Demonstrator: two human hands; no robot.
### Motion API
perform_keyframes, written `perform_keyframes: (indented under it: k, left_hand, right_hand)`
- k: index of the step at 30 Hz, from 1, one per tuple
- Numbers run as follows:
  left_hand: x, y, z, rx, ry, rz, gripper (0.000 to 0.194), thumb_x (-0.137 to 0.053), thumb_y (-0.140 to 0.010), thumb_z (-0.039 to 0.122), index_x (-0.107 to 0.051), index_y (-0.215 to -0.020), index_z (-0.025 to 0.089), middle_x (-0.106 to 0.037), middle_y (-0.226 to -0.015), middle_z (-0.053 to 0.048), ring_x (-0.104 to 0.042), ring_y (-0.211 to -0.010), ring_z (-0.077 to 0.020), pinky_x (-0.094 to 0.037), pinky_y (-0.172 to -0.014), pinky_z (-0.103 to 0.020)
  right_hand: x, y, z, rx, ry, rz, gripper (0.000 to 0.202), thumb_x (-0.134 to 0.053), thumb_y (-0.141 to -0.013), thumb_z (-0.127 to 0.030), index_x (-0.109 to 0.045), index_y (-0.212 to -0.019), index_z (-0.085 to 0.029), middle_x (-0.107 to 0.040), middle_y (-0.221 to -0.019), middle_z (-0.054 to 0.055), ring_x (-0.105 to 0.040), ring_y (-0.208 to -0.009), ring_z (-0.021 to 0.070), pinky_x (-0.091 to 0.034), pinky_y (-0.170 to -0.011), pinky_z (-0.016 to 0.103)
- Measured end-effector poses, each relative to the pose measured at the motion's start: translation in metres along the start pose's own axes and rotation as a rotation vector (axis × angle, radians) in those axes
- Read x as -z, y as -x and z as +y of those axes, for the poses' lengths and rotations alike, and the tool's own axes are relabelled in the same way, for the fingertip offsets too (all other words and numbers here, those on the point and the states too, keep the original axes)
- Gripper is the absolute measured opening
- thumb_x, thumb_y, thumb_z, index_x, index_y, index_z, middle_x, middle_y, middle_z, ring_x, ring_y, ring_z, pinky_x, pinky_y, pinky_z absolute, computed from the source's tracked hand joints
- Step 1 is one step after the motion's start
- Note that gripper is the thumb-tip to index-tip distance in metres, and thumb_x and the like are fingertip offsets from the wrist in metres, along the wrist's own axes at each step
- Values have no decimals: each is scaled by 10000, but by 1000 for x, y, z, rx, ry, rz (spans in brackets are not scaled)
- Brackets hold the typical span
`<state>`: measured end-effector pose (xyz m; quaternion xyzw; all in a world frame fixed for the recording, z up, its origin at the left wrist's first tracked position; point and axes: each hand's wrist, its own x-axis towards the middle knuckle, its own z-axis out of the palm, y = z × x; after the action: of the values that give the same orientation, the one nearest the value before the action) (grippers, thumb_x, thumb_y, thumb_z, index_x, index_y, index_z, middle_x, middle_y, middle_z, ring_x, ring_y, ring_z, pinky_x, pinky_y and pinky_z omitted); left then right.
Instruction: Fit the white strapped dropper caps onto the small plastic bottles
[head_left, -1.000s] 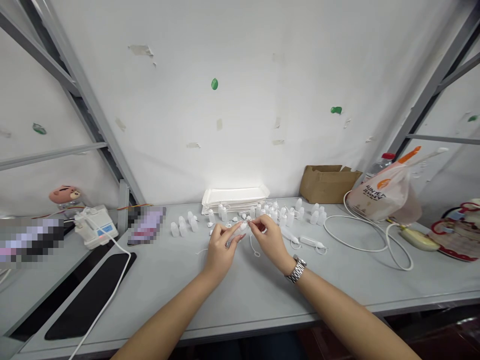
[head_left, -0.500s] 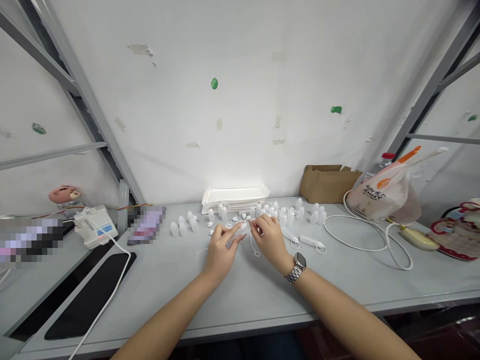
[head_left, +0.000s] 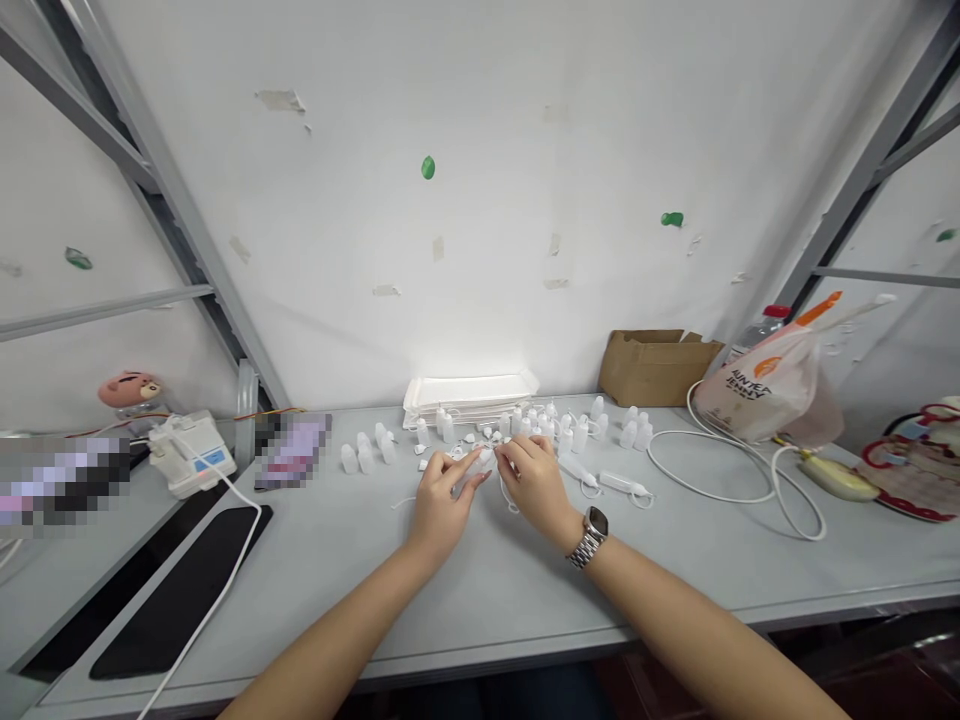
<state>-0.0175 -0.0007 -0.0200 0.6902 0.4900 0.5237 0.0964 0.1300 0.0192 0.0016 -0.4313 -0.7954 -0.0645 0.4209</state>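
Near the middle of the table, my left hand pinches a small white plastic bottle between thumb and forefinger. Close against it, my right hand, with a watch on its wrist, has its fingers pressed together at the bottle's top end; what sits in them is too small to make out. Loose white caps lie just beyond my fingers. A group of nozzled white bottles stands behind my right hand, and two more lie on their sides. Several open-necked bottles stand to the left.
White trays are stacked against the wall, with a cardboard box to their right. A plastic bag and looped white cable occupy the right side. A white power strip, a phone and a black mat lie left.
My right hand has shifted slightly left and closer to the bottle in my left hand. The left hand stays almost where it was.
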Motion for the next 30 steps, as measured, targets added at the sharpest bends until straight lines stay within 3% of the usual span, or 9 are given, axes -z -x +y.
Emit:
perform_keyframes:
  k: [4, 9, 16, 30]
  left_hand:
    - [3, -4, 2, 62, 18, 23, 285, -585, -774, 314, -633, -1052, 275, -410, -704, 22, -443, -602, -101, -446, -599, -251]
    - [5, -6, 3, 97, 28, 38, 298, -563, -787, 319, -621, -1074, 263, -408, -720, 25, -438, -594, -94, -448, -620, -256]
    - [5, -6, 4, 82, 13, 30, 294, -564, -786, 317, -623, -1071, 274, -406, -720, 21, -453, -611, -99, -443, -611, -251]
    - [1, -3, -1, 21, 6, 37, 273, -562, -789, 322, -636, -1046, 266, -421, -708, 18, -459, -609, -101, -452, -595, -252]
  right_hand:
    - [11, -9, 4, -119, -181, -57, 93, -506, -827, -231, -593, -804, -208, -596, -720, -1, -525, -604, 125, -345, -742, 317]
    - [21, -16, 8, -251, -393, -43, 179, -522, -806, -251, -643, -930, -206, -585, -774, 25, -535, -646, 136, -404, -717, 311]
    - [16, -12, 2, -221, -454, -97, 299, -480, -795, -152, -659, -1017, -242, -560, -771, 25, -523, -676, 139, -410, -696, 311]
    - [11, -8, 3, -258, -508, -47, 277, -487, -772, -146, -703, -925, -228, -545, -682, 20, -507, -659, 147, -417, -650, 295]
